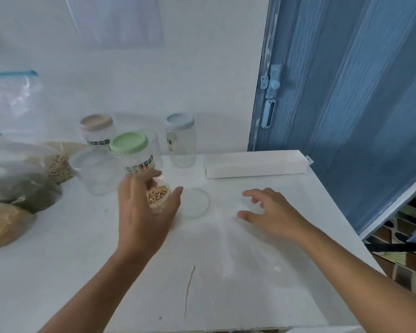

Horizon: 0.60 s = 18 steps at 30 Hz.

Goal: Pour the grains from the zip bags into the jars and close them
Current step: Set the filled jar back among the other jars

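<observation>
- Head view: the landmark is a small open jar (159, 197) of pale round grains, standing on the white table (106, 272).
- The left hand (144, 212) curls round this jar, fingers on its far side and thumb on the near right, probably to steady it for capping.
- Just right of the jar a clear round lid (194, 202) lies flat, likely this jar's own.
- Farther right, the right hand (269, 212) hovers with loosely spread fingers; whether it holds an emptied clear bag I cannot tell.
- Behind the jar stand a green-lidded jar (132, 152), a beige-lidded jar (97, 128), a blue-lidded jar (181, 140) and an open empty jar (96, 171), awaiting filling.
- Far left of it lie the full zip bags (17, 188), within reach.
</observation>
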Motion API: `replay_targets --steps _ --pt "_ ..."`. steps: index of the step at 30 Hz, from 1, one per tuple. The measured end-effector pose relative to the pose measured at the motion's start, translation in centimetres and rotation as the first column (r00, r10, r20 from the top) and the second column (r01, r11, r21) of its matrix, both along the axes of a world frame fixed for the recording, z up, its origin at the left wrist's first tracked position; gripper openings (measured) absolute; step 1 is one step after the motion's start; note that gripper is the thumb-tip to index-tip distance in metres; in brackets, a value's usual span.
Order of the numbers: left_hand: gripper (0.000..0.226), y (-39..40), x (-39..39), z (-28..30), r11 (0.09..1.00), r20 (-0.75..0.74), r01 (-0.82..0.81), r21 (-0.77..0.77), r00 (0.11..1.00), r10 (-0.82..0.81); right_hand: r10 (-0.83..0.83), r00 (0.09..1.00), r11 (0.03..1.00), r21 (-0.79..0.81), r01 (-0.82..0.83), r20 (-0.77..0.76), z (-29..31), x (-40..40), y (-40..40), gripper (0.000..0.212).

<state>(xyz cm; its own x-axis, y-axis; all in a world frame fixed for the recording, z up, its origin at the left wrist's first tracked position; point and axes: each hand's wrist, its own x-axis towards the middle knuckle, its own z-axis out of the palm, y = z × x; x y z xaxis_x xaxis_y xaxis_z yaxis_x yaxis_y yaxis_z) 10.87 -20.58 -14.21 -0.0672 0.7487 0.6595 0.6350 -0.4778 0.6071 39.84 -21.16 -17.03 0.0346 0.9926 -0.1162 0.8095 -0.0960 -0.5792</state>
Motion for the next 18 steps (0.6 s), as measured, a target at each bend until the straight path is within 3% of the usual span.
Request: replay_targets --steps 3,6,9,11,15,18 --pt "0.096 0.8 -2.9 -0.3 0.963 0.072 -0.088 -0.253 0.991 0.11 0.07 0.997 0.997 -0.025 -0.069 0.029 -0.1 -4.2 2.3 0.087" --pt "0.126 1.9 -5.1 -1.0 0.864 0.083 -0.025 -0.503 0.994 0.077 0.124 0.984 0.988 -0.104 -0.111 0.126 -0.5 -8.0 4.8 0.112" --pt "0.126 2.6 -5.8 -1.5 0.781 0.195 0.153 -0.605 0.98 -0.041 0.154 0.947 0.977 -0.188 -0.103 0.281 -1.0 -10.4 6.8 0.116" --pt "0.119 2.8 -5.9 -2.0 0.776 0.224 0.184 -0.604 0.973 -0.056 0.155 0.929 0.974 -0.208 -0.087 0.336 -1.3 -11.2 7.7 0.114" --pt "0.119 3.2 -6.6 -2.8 0.793 0.218 0.166 -0.586 0.975 -0.043 0.102 0.936 0.986 -0.161 -0.049 0.337 -1.5 -11.7 8.4 0.118" --pt "0.125 3.5 -7.3 -3.2 0.783 0.207 0.178 -0.596 0.976 -0.065 0.112 0.962 0.992 -0.093 -0.091 0.251 -0.4 -11.7 8.4 0.122"
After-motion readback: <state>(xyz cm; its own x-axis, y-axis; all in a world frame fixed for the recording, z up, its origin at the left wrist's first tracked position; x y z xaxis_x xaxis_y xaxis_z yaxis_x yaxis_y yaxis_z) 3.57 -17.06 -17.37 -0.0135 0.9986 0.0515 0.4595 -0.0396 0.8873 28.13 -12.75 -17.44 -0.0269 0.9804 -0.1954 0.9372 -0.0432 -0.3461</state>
